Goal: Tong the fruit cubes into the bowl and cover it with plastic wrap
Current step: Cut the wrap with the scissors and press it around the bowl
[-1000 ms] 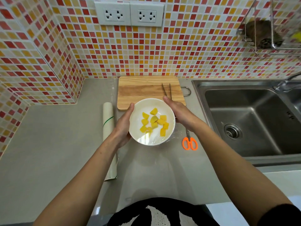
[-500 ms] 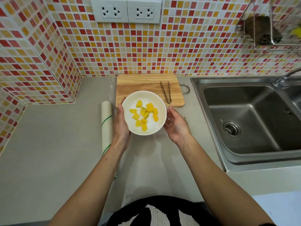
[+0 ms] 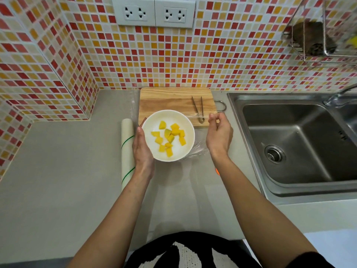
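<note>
A white bowl (image 3: pixel 150 120) holding several yellow fruit cubes (image 3: pixel 170 137) sits on a clear sheet of plastic wrap (image 3: pixel 197 149) spread over the counter. My left hand (image 3: pixel 142 147) holds the bowl by its left rim. My right hand (image 3: pixel 219 135) is to the right of the bowl, with thumb and fingers pinched on the wrap's edge and lifting it. The wrap roll (image 3: pixel 127 149) lies left of the bowl. Metal tongs (image 3: pixel 199 109) rest on the wooden cutting board (image 3: pixel 170 99) behind the bowl.
A steel sink (image 3: pixel 301 144) fills the right side, its tap (image 3: pixel 340 96) at the back. Orange scissors (image 3: pixel 217 171) peek out under my right forearm. A tiled wall with sockets (image 3: pixel 153 11) stands behind, and a wire rack (image 3: pixel 318 33) hangs at upper right.
My right hand let go of the bowl's right rim, moved out to the right and pinched up the wrap's edge. My left hand kept hold of the bowl.
</note>
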